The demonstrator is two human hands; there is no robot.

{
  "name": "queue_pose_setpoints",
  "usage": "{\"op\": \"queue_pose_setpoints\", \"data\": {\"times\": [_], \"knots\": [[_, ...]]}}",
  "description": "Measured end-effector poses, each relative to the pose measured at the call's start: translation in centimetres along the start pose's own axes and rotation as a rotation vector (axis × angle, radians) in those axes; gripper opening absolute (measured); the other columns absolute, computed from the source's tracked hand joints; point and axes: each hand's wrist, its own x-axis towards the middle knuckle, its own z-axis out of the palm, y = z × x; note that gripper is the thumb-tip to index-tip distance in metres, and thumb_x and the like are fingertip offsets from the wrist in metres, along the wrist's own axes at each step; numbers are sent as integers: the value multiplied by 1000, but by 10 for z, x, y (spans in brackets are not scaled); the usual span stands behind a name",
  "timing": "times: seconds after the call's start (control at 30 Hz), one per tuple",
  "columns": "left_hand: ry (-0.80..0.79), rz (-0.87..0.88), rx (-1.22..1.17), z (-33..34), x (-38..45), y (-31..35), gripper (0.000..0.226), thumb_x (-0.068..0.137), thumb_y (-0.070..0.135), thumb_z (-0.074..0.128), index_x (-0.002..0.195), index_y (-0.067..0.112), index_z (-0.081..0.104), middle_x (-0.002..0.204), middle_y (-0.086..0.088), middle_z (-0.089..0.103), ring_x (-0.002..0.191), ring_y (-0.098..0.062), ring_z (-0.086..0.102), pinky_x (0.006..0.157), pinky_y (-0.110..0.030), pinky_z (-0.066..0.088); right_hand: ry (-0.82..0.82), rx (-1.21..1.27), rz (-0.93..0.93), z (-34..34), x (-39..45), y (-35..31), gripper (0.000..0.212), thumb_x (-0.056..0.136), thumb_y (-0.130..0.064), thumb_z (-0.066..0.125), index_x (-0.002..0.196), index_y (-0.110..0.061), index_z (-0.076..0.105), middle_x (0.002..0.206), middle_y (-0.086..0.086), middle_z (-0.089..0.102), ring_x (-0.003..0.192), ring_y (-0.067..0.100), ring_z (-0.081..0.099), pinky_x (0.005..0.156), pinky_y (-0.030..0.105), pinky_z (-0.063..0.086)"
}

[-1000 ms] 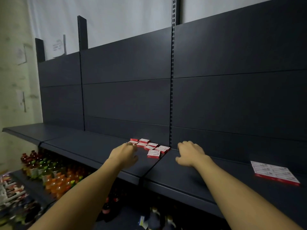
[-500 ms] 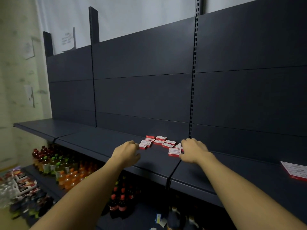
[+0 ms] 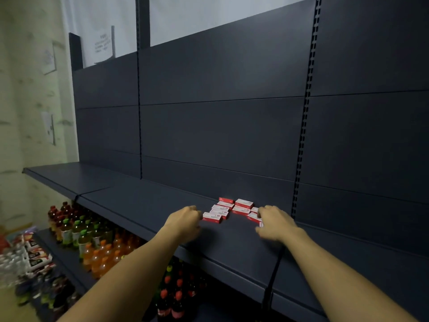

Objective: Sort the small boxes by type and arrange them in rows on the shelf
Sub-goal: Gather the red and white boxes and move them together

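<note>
Several small red-and-white boxes (image 3: pixel 232 209) lie in a loose cluster on the dark shelf (image 3: pixel 148 205), close to its back panel. My left hand (image 3: pixel 185 220) hovers low at the cluster's left side, its curled fingers at the end of the nearest box (image 3: pixel 212 217); whether it grips the box is hidden. My right hand (image 3: pixel 275 223) covers the cluster's right side. Its fingers and thumb curl round a small box (image 3: pixel 254 217) that is partly hidden beneath it.
An upright slotted post (image 3: pixel 304 126) runs up the back panel just right of the boxes. Below the shelf stand rows of bottled drinks (image 3: pixel 97 242) in green, orange and red. Packaged goods (image 3: pixel 27 256) lie at lower left.
Both hands have reached forward onto the box cluster, the right hand now over its right side. The view has shifted, and the flat row of boxes at far right is out of frame.
</note>
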Motion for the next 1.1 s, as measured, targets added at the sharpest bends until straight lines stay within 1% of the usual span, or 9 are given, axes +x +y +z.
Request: {"op": "queue_pose_setpoints", "data": {"times": [0.13, 0.27, 0.4, 0.53, 0.63, 0.73, 0.9, 1.0, 1.1], "knots": [[1, -14, -58, 9, 35, -18, 48, 93, 43, 63, 132, 17, 57, 132, -2, 54, 119, -23, 56, 97, -39, 50, 41, 64, -31, 25, 38, -10, 42, 85, -37, 62, 118, -11, 57, 123, 7, 57, 116, 28, 53, 96, 38, 48], [8, -2, -108, 19, 63, -23, 54, 90, 48, 67, 133, 16, 56, 131, -3, 54, 117, -22, 55, 95, -38, 50, 71, 102, -54, 43, 68, -19, 45, 86, -35, 63, 122, -9, 57, 127, 8, 56, 120, 27, 52, 99, 36, 46], [-11, 9, -174, 36, 82, -32, 56, 86, 47, 72, 131, 17, 55, 129, -1, 53, 116, -21, 55, 94, -38, 50, 73, 159, -73, 60, 91, -30, 39, 84, -32, 64, 117, -10, 58, 122, 7, 55, 118, 25, 51, 99, 34, 44], [-9, -20, -354, 57, 99, -43, 65, 76, 47, 81, 129, 19, 55, 126, 2, 54, 114, -17, 54, 97, -35, 49, 101, 226, -78, 82, 105, -47, 39, 84, -29, 63, 119, -14, 59, 122, 2, 56, 117, 22, 49, 100, 33, 43], [-8, -6, -549, 70, 110, -50, 66, 71, 41, 88, 127, 22, 59, 124, 6, 59, 110, -11, 57, 95, -28, 49, 150, 261, -58, 94, 111, -55, 34, 84, -27, 61, 116, -14, 59, 118, 2, 56, 113, 21, 49, 98, 33, 43], [-41, 68, -628, 79, 118, -59, 55, 76, 32, 86, 126, 23, 63, 124, 7, 65, 110, -8, 59, 93, -20, 44, 170, 311, -20, 100, 117, -58, 33, 83, -22, 63, 115, -13, 59, 117, 1, 55, 113, 20, 48, 100, 32, 41], [-60, 181, -602, 79, 131, -83, 51, 83, 21, 81, 131, 26, 64, 119, 9, 64, 107, -6, 55, 94, -20, 41, 156, 332, 2, 107, 126, -73, 33, 81, -16, 60, 114, -14, 58, 114, -2, 52, 112, 16, 46, 99, 27, 40], [-76, 246, -455, 77, 139, -100, 51, 86, 28, 75, 135, 27, 61, 107, 10, 51, 105, -10, 50, 92, -21, 37, 152, 320, 17, 107, 131, -77, 36, 80, -17, 62, 116, -15, 58, 114, -3, 52, 113, 16, 46, 101, 27, 40], [-92, 262, -386, 77, 142, -117, 40, 86, 35, 73, 125, 25, 67, 104, 10, 51, 99, -10, 52, 85, -21, 39, 136, 286, 35, 106, 135, -82, 39, 83, -24, 65, 120, -16, 57, 117, -4, 51, 117, 16, 45, 103, 27, 38]]}}
